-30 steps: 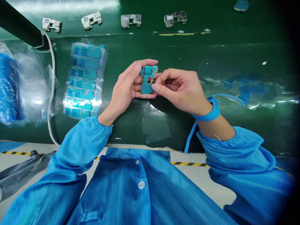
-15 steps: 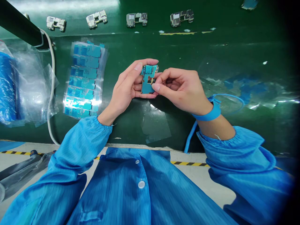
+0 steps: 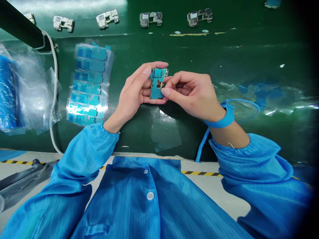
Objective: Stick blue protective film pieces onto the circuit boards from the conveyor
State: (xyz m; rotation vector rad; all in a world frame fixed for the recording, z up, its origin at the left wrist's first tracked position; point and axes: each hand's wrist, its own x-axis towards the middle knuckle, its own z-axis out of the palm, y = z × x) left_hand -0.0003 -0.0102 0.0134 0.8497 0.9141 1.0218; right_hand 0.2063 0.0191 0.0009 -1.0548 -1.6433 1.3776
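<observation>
Holding a blue-coated circuit board (image 3: 156, 83) up between both hands, the person cradles it against the fingers of the left hand (image 3: 133, 91), with that thumb laid along the board's upper-left edge. The right hand (image 3: 191, 96) grasps it too, its thumb (image 3: 165, 92) pressed to the board's right side and the other fingers curled in loosely. The board is notched, carries small gold-coloured parts, and sits over a green work mat (image 3: 261, 56).

Left of the board lies a stack of blue film pieces in clear sleeves (image 3: 91, 83); further left of it are a white cable (image 3: 54, 99) and a crumpled clear plastic bag (image 3: 32, 89) with something blue inside. Beyond the board, a row of metal shield frames (image 3: 151, 19) lines the mat's far part. Just below the board lies a loose clear film sheet (image 3: 164, 131). Right of the board, a blue wrist strap (image 3: 223, 119) circles the right wrist — its coiled cord (image 3: 203, 144) drops toward the mat's near edge. Nearer the camera, a blue smock (image 3: 149, 202) covers the person's front and arms.
</observation>
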